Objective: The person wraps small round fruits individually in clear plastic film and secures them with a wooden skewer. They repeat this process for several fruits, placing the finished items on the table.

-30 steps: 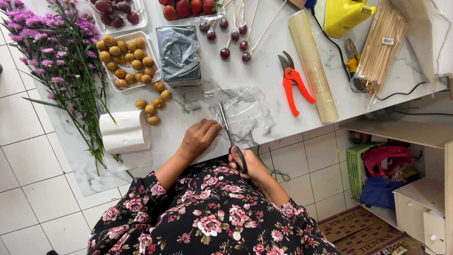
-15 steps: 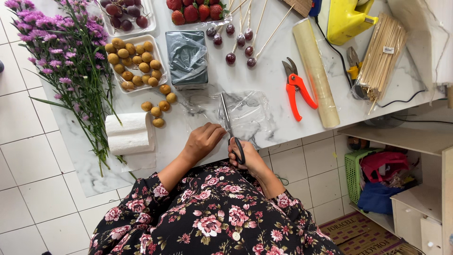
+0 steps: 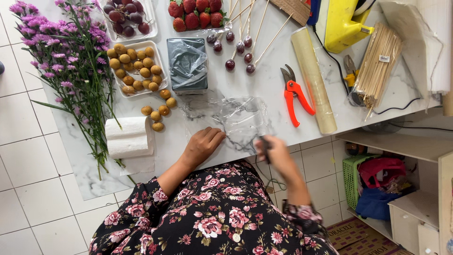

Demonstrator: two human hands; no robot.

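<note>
Right hand (image 3: pixel 273 153) shifted right gripping scissors (image 3: pixel 265 145), left hand (image 3: pixel 203 145) flat on plastic film (image 3: pixel 240 118)

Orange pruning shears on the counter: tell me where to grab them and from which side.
Grip the orange pruning shears by the two handles, coming from the counter's near edge. The handles point toward that edge and splay apart, while the grey blades point away toward the skewered grapes.

The person wears a black garment (image 3: pixel 217 217) printed with pink and white flowers and small green leaves. Long sleeves, same print. Both hands, left hand (image 3: pixel 202 146) and right hand (image 3: pixel 276 156), are bare, without rings visible.
</note>
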